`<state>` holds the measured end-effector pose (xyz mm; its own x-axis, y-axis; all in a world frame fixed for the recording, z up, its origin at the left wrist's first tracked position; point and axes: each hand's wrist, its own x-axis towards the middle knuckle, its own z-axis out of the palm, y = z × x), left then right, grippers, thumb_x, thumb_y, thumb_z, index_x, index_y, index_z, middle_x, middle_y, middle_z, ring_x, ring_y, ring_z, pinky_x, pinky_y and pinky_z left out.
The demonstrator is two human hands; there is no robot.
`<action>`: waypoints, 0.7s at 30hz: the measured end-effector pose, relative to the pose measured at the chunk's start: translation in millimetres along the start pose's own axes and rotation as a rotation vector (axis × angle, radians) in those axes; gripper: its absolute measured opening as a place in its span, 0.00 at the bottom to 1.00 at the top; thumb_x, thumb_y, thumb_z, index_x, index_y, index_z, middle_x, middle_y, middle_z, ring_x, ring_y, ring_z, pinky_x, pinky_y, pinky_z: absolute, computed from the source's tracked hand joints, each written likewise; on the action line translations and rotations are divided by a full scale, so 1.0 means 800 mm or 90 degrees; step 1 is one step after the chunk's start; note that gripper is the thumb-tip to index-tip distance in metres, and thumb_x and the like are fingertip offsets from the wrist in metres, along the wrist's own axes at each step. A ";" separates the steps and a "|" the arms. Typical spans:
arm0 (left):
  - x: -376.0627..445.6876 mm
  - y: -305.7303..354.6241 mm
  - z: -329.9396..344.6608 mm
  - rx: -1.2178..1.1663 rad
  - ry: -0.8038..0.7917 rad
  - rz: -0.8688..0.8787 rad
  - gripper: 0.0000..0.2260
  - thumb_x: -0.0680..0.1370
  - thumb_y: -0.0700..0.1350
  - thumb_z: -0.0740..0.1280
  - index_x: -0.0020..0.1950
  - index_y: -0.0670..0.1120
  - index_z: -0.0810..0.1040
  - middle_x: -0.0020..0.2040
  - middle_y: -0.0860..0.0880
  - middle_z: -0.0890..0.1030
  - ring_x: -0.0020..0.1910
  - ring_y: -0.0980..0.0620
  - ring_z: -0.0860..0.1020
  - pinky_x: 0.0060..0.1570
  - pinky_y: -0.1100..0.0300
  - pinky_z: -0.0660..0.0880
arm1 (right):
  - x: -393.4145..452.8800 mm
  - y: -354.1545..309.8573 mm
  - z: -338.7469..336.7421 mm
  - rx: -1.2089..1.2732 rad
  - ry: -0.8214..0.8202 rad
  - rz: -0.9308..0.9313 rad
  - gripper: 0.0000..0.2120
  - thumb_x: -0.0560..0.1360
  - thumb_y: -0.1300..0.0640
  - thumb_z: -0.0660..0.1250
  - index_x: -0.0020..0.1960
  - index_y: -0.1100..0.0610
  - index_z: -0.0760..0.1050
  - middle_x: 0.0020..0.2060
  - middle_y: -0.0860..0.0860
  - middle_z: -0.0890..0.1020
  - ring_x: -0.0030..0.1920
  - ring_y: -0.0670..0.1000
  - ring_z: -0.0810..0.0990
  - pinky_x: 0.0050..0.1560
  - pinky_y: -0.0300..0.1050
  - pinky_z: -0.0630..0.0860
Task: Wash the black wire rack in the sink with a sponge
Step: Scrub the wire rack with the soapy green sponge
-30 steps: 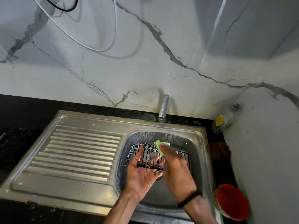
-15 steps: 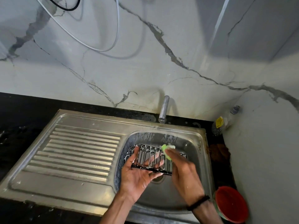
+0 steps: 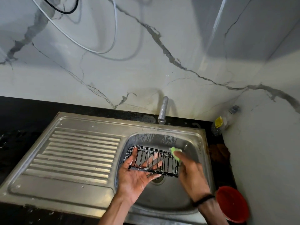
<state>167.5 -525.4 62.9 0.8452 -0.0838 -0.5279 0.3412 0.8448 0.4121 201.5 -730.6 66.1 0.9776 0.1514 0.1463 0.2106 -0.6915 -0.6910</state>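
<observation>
Head view: my right hand point(image 3: 191, 174) pinches the sponge point(image 3: 176, 153), now shifted to the rack's point(image 3: 152, 159) right end (centre already scrubbed); left hand point(image 3: 138, 174) supports underneath, fingers spread.

You have two hands in view: your left hand point(image 3: 138, 174) under the one black wire rack point(image 3: 152, 159), and your right hand point(image 3: 191, 174) at the rack's right end with one green sponge point(image 3: 176, 152). Both hands are over the one sink point(image 3: 162, 140), which has one drain point(image 3: 156, 179) just below your left fingers and one ribbed draining board point(image 3: 78, 153) to the left of your left hand. One tap point(image 3: 163, 110) stands beyond your hands. On the desk point(image 3: 24, 114), one red bowl point(image 3: 232, 205) sits right of your right wrist, and one clear bottle point(image 3: 224, 121) lies beyond and right of your right hand. Two cables hang high above your hands: one white point(image 3: 113, 30), one black point(image 3: 65, 11).
</observation>
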 end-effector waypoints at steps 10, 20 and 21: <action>-0.002 0.013 -0.009 -0.080 0.026 0.029 0.23 0.83 0.51 0.58 0.79 0.54 0.69 0.70 0.29 0.76 0.67 0.24 0.75 0.71 0.26 0.63 | -0.031 0.012 0.010 -0.008 -0.074 -0.033 0.31 0.70 0.76 0.61 0.62 0.48 0.82 0.61 0.50 0.83 0.64 0.42 0.78 0.68 0.30 0.67; -0.006 0.012 -0.001 -0.113 0.006 -0.014 0.22 0.84 0.52 0.56 0.72 0.45 0.79 0.69 0.29 0.76 0.67 0.26 0.76 0.68 0.28 0.67 | 0.021 0.018 -0.001 -0.011 -0.089 0.101 0.25 0.77 0.70 0.61 0.70 0.52 0.77 0.67 0.51 0.78 0.67 0.51 0.77 0.72 0.46 0.69; -0.006 0.014 -0.001 -0.120 0.009 -0.011 0.23 0.83 0.52 0.57 0.74 0.45 0.76 0.70 0.30 0.76 0.68 0.26 0.76 0.69 0.28 0.67 | 0.012 0.019 0.000 -0.014 -0.091 0.113 0.25 0.77 0.71 0.61 0.68 0.51 0.78 0.66 0.49 0.79 0.66 0.48 0.77 0.72 0.43 0.68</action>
<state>167.0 -515.1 69.6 0.8338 -0.0933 -0.5441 0.2718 0.9272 0.2576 214.4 -739.2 57.2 0.9891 0.1240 -0.0791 0.0371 -0.7308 -0.6816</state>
